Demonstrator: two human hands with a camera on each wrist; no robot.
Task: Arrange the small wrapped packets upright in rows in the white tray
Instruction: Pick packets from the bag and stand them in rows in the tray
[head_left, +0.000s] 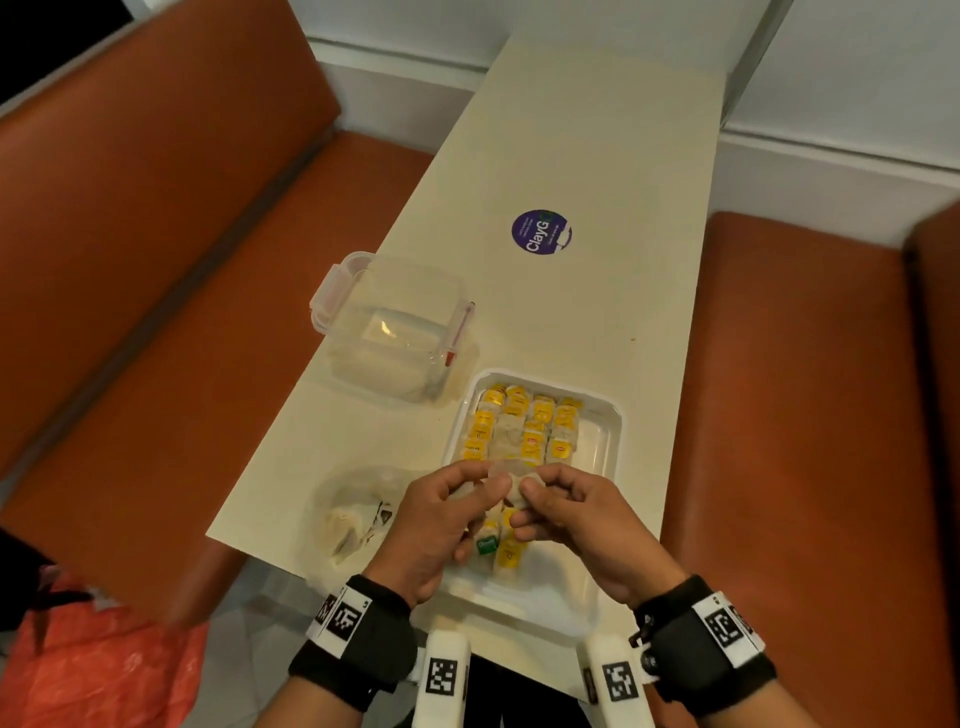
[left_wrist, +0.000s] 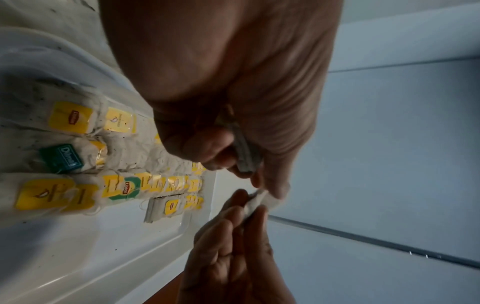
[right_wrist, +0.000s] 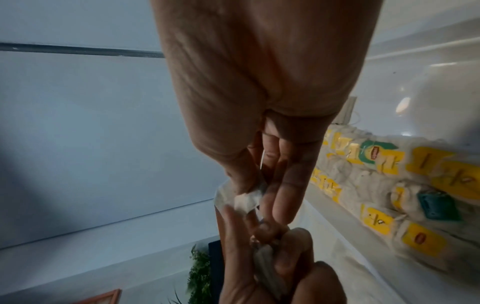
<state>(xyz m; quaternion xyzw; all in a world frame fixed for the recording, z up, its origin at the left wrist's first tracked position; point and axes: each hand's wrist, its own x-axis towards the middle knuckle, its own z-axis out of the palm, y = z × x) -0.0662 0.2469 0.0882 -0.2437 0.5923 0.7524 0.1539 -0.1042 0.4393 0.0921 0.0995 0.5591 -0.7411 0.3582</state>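
Over the near end of the white tray (head_left: 613, 421), one packet (left_wrist: 257, 200) is held off the surface between both hands.

- left hand (head_left: 441, 525): thumb and forefinger pinch one edge of the packet. The lower fingers are curled round a flat grey bundle (left_wrist: 245, 156); it could be more packets, can't tell.
- right hand (head_left: 576, 512): thumb and fingertips pinch the opposite edge, and the other fingers lie fairly straight.
- rows of packets (head_left: 524, 431): four rows side by side in the far left part of the tray, overlapping, mostly yellow tags facing up. More lie under the hands at the near end, including one green-tagged packet (head_left: 487, 544). Whether they stand fully upright or lean can't be told.
- The tray sits at the near right of the table (head_left: 597, 156).
- clear clip-lid container (head_left: 395, 332): just beyond the tray's far left corner, not touching it.
- crumpled plastic bag (head_left: 348, 514): left of the tray, beside the left hand.
- round purple sticker (head_left: 541, 233): further up the table.
- orange benches (head_left: 156, 260): on both sides of the table.
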